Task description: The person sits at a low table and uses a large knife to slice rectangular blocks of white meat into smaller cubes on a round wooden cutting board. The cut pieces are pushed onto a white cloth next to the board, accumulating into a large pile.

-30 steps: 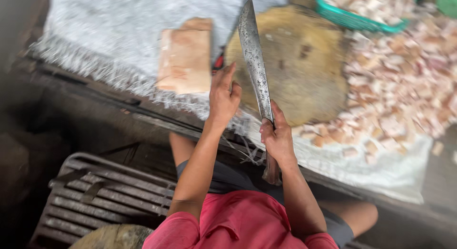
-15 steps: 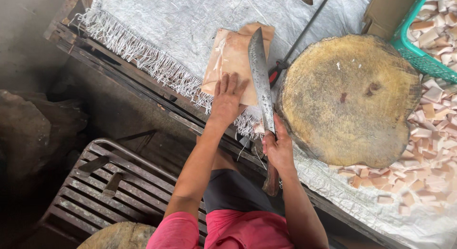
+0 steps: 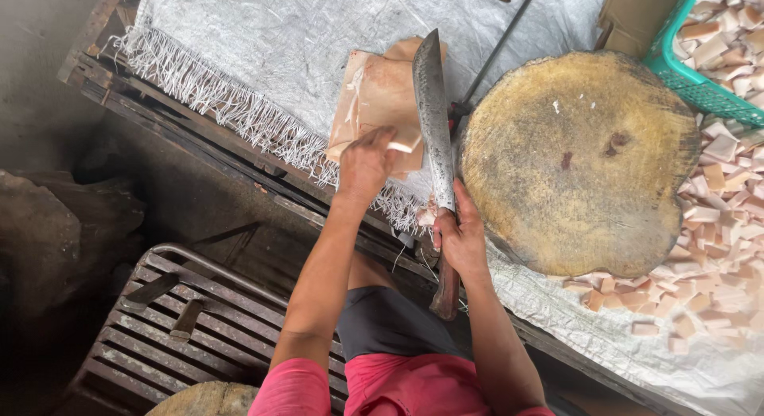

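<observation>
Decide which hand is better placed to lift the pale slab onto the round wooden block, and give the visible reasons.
Probably the left hand: its fingers already rest on the pale slab. The right hand is occupied, gripping the long knife.

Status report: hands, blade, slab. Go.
Left hand pressing on the pale slab. Right hand gripping the long knife, blade flat beside the slab. Round chopping block bare, just right.
</observation>
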